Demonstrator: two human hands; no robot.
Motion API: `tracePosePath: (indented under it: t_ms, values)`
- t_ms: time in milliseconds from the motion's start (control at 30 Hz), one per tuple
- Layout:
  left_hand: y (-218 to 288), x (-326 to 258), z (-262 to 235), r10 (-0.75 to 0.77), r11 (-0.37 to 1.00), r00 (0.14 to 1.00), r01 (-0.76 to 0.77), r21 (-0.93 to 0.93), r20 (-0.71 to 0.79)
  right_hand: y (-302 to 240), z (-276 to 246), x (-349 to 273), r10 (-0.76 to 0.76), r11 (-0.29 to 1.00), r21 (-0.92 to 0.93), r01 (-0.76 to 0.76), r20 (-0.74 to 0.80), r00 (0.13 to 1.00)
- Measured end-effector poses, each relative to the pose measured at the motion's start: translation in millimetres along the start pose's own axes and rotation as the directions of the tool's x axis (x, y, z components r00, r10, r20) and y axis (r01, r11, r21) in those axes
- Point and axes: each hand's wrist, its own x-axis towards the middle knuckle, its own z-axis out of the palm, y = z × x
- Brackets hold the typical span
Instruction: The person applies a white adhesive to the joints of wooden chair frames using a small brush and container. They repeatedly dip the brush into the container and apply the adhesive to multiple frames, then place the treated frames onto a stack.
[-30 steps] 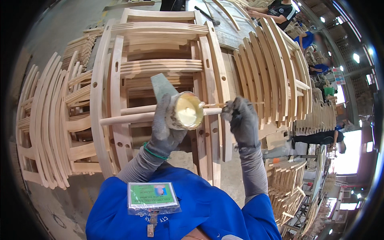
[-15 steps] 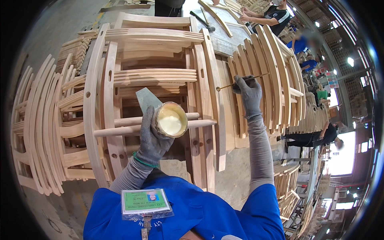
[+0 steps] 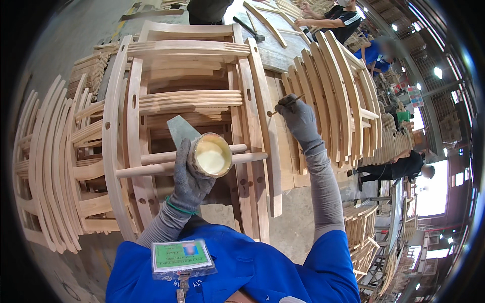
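My left hand (image 3: 189, 179), in a grey glove, is wrapped round a round pot of creamy white glue-like liquid (image 3: 213, 157). A flat grey-green plate (image 3: 181, 130) sticks out beyond the pot, beside the fingers; how it is held is hidden. In my gloved right hand (image 3: 300, 123) a thin stick (image 3: 297, 99) is pinched. Its tip is at a round hole in the right upright (image 3: 271, 146) of a pale wooden chair frame. Two round rungs (image 3: 151, 170) cross that frame behind the pot, and slatted rails (image 3: 187, 99) span it farther off.
Stacked curved wooden frames stand at left (image 3: 48, 166) and right (image 3: 328, 96). Beyond lies a worktable with a hammer (image 3: 252, 31) and wooden parts. A person in black (image 3: 338, 20) works across it; another person (image 3: 404, 166) stands far right.
My right hand has turned and moved slightly left, tilting the stick more steeply while its tip remains by the hole. My left hand keeps hold of the pot. The whole view has shifted slightly.
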Motion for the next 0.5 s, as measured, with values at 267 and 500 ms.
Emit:
tracePosePath:
  t_ms: [267,500]
  values:
    - [1.1,-2.2,-3.0,0.048,0.997,0.999,-0.048,0.068,0.003,9.5,-3.6,-5.5,-0.007,0.955,0.296,0.035,-0.098,0.995]
    - [6.8,-14.9,4.8,0.071,0.994,0.997,-0.071,0.083,0.008,23.7,0.6,-0.9,0.088,0.894,0.445,-0.047,-0.074,0.993]
